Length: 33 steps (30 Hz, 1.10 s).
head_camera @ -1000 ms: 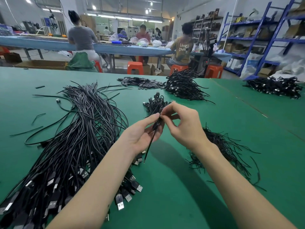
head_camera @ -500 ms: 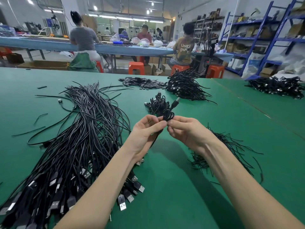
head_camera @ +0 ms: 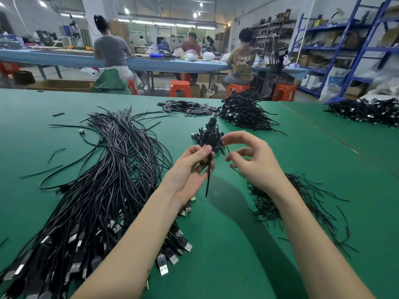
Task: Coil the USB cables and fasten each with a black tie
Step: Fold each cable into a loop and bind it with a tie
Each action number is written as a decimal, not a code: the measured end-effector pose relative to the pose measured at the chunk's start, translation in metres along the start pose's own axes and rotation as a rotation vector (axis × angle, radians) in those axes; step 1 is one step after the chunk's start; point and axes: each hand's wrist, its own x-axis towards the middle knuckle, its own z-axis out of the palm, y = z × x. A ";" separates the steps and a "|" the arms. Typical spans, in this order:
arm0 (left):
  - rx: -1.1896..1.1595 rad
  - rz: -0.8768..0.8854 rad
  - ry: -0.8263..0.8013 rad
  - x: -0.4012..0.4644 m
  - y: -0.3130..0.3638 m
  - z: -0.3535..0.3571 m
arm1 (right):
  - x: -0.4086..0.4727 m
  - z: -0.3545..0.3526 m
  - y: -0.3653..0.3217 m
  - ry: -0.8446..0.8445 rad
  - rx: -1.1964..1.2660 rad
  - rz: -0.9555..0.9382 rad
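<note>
My left hand grips a small coiled USB cable between thumb and fingers, above the green table. A black tie's tail hangs straight down from that grip. The coil is mostly hidden by the fingers and merges with a small heap of coiled cables right behind it. My right hand hovers just right of the coil with its fingers loosely curled and a gap between index and thumb. A thin black strand runs past its thumb. A big bundle of uncoiled USB cables lies to the left.
A heap of loose black ties lies under my right forearm. Further back are a large pile of finished cables, flat black pieces and another cable pile at far right. Stray ties lie at left. People sit at a blue bench behind.
My right hand has let go of the coil and drawn off to the right, its fingers spread. My left hand keeps the coil, and the tie tail hangs down again.
</note>
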 end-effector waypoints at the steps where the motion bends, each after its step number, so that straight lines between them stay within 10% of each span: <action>1: -0.040 -0.033 0.016 0.000 0.001 0.001 | 0.000 0.000 0.000 0.013 -0.125 -0.108; 15: 0.074 -0.097 0.027 -0.002 -0.003 0.000 | -0.005 0.011 0.002 0.134 -0.352 -0.390; 23: 0.212 0.033 -0.034 -0.001 -0.008 0.000 | -0.001 0.015 -0.007 -0.127 0.959 0.820; 30: 0.127 -0.034 0.099 0.001 0.001 -0.002 | -0.004 0.012 0.004 0.086 -0.212 -0.230; 33: 0.140 -0.061 0.085 0.000 0.002 -0.002 | -0.006 0.011 0.005 0.135 -0.382 -0.360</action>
